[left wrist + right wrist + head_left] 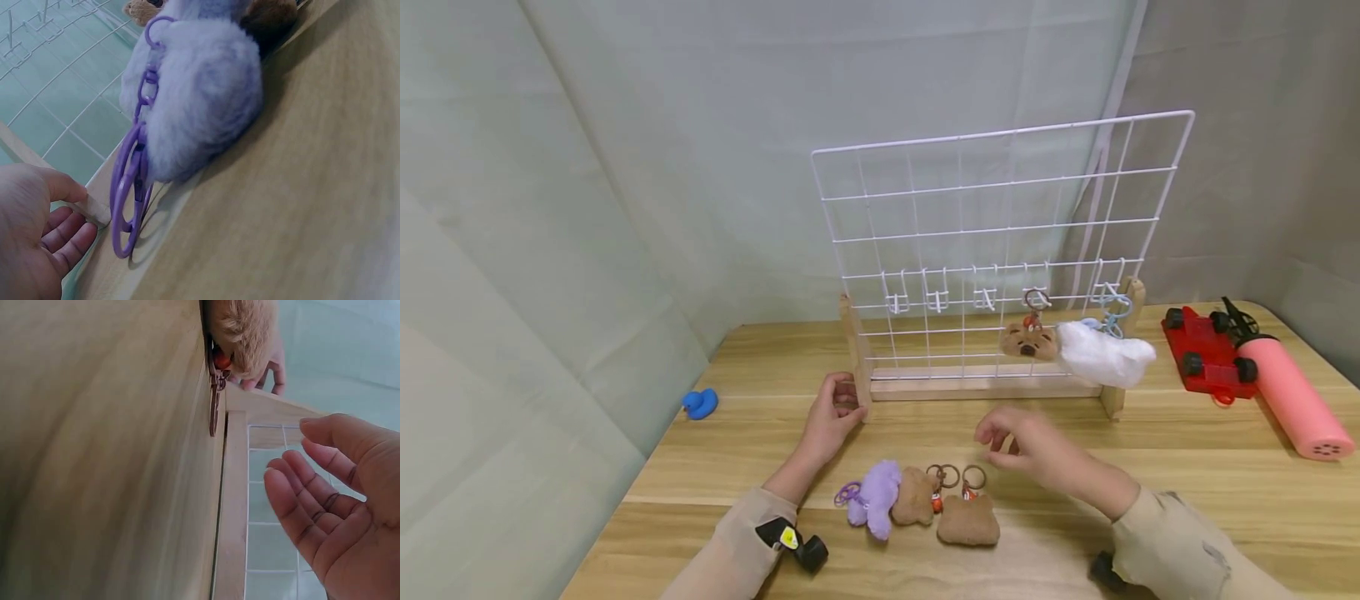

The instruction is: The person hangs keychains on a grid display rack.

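Your left hand [831, 418] touches the rack post [859, 354]; can't tell if gripping. Your right hand [1030, 446] curls loosely, empty. Nearest brown plush [968, 522], on the table [715, 467], looks light, squashy; pinch its stiffer ring [983, 472].

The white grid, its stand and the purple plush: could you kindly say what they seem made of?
White grid: probably coated metal wire, smooth, with thin, straight bars.
Stand: likely matte, unpainted wood, given its pale tan colour.
Purple plush: soft-looking, probably synthetic fabric, given its fuzzy pile.
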Demonstrator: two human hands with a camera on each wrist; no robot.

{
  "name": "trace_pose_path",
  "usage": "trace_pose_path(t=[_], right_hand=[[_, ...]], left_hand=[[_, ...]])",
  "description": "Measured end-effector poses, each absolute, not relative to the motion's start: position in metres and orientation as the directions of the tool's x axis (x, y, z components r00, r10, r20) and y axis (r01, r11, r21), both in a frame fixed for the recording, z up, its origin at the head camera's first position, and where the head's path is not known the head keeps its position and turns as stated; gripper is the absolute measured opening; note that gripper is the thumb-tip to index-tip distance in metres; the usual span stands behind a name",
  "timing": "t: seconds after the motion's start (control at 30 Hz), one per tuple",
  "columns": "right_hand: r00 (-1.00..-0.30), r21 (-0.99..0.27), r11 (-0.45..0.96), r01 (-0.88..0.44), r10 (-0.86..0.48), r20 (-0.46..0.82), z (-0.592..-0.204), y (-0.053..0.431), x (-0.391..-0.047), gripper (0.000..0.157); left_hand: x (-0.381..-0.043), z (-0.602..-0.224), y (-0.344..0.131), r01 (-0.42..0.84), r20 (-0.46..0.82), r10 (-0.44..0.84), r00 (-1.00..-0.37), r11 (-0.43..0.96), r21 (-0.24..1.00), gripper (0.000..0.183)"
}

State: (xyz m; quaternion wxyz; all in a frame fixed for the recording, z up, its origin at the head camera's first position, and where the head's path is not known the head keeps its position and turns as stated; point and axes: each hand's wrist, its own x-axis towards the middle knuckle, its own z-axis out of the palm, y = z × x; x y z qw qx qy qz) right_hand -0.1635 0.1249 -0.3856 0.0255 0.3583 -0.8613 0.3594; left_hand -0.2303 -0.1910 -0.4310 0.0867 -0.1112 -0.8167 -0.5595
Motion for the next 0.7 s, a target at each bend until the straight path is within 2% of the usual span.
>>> trace_pose_path(t=[0.23,0.7], right_hand=[[-0.768,-0.626,0.526,-0.575,-0.610,0.193,-0.394,0.119,-0.166,0.016],[-0.771,-0.621,0.552,-0.557,-0.622,0.138,-0.402,0.113,-0.168,0.020]], left_hand=[[-0.230,-0.431,-0.190,0.282,0.270,0.083,-0.959,0.354,0.892,0.049],[-0.231,-0.431,-0.192,0.265,0.253,0.079,-0.964,0.344,0.901,0.049]])
